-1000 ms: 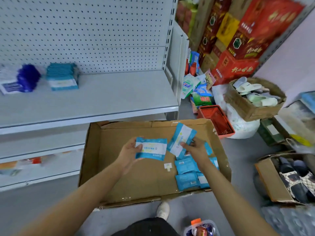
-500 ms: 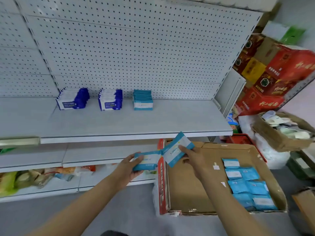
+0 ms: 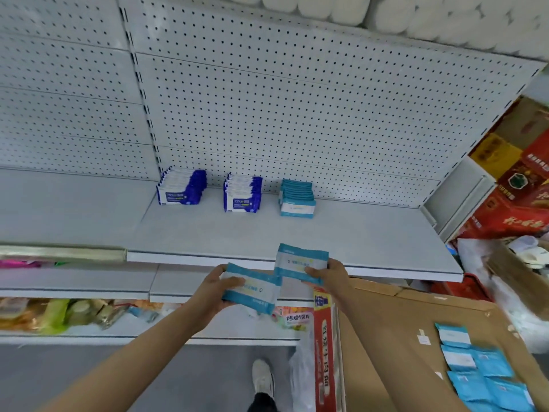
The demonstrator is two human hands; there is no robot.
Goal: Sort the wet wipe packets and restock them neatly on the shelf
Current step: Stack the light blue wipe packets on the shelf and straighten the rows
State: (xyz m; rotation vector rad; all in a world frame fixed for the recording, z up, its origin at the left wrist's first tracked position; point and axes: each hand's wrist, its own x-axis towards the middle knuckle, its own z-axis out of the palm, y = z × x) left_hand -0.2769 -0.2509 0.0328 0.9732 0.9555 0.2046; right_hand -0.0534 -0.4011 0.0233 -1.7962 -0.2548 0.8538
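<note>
My left hand (image 3: pixel 218 289) grips one light-blue wet wipe packet (image 3: pixel 252 288) just below the front lip of the grey shelf (image 3: pixel 341 233). My right hand (image 3: pixel 326 273) holds a second light-blue packet (image 3: pixel 301 263) at the shelf edge, its corner overlapping the first. At the back of the shelf stand two rows of dark-blue packets (image 3: pixel 182 188) (image 3: pixel 242 194) and, to their right, a row of light-blue packets (image 3: pixel 297 197). Several more light-blue packets (image 3: pixel 481 373) lie in the open cardboard box (image 3: pixel 386 337) on the floor at the lower right.
A pegboard back wall (image 3: pixel 267 114) rises behind the shelf. Lower shelves hold snack bags (image 3: pixel 59 313). Red and brown cartons (image 3: pixel 517 185) are stacked at the right, with a box of slippers (image 3: pixel 528 254) below. My shoe (image 3: pixel 263 379) is on the grey floor.
My view swung up from the box to the shelf. Both hands rose with their packets from over the box to the shelf's front edge.
</note>
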